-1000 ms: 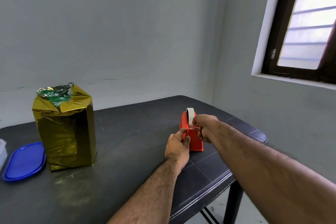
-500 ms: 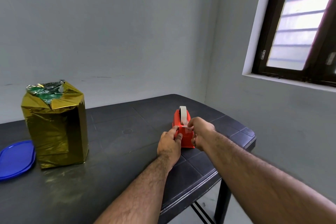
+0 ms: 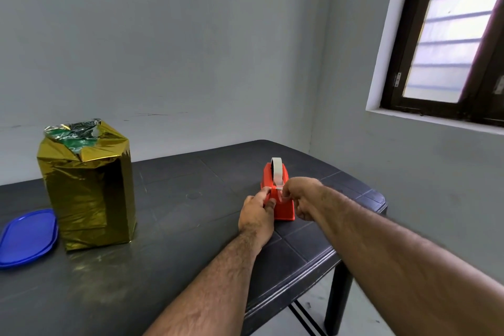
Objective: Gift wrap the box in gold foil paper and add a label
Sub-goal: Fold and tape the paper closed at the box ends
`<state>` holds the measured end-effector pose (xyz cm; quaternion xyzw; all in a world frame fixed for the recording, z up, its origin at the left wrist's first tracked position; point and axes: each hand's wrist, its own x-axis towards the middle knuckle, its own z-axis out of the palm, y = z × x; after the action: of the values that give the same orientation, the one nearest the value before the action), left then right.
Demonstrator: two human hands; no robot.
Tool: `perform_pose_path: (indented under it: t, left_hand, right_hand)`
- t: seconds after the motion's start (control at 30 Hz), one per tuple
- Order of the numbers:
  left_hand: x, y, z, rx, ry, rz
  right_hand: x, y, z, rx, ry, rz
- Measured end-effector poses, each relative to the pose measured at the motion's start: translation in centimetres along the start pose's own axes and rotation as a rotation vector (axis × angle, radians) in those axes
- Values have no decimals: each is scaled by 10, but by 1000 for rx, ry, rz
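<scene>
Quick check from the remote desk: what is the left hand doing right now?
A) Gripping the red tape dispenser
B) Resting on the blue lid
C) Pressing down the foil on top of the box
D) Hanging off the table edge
A: the left hand grips the side of the red tape dispenser while the right hand pinches the tape at its front, far from the gold-wrapped box.

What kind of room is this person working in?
Probably a plain spare room in a home or small office, not a workshop: bare grey walls, a dark-framed window and one dark plastic table holding only a gold-wrapped box and tape dispenser.
</scene>
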<state>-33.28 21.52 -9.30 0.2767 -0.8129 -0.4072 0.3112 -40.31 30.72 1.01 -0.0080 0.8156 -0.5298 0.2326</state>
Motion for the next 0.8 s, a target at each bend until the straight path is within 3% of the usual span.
perform_pose_path:
  t: [0.2,0.37,0.53,0.67,0.8]
  left_hand:
    - [-1,5,-1,-13,-9,-18]
    - [-1,4,-2,-5,-10,-22]
    - [2,3,0,17,-10,-17]
    - [0,2,-1,48,-41,5]
    - [5,-1,-2,-34,-55,14]
  right_hand:
    - [1,-22,-7,-345,-75,-34]
    - [-12,-27,-11,-438,-122,-67]
    - [-2,-14,-9,-306,-121,-18]
    - [-12,11,-1,-163,-225,120]
    - [-13,18,8,-82,-234,82]
